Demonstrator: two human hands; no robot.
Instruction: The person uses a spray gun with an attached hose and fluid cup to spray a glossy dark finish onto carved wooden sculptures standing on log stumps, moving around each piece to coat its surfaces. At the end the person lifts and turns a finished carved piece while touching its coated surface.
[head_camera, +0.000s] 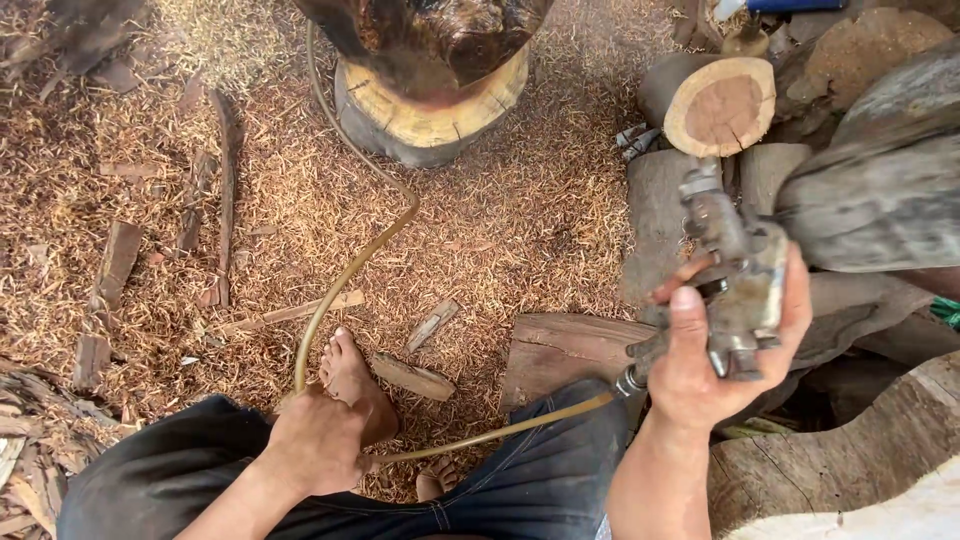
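Note:
My right hand (715, 350) grips a worn metal air tool (738, 268) with its nozzle pointing up and away, held at the right over the wood pieces. A yellowish hose (365, 255) runs from the tool's base across my lap to my left hand (318, 440), which is closed around it near my bare foot (352, 378). From there the hose curves up over the shavings toward a carved dark wooden stump (430, 75) at the top.
Wood shavings (500, 220) and bark scraps cover the ground. A cut log (715, 100) and grey wood blocks (880, 200) crowd the right side. A flat board (565, 350) lies by my knee. Pale carved wood (860, 460) sits at the lower right.

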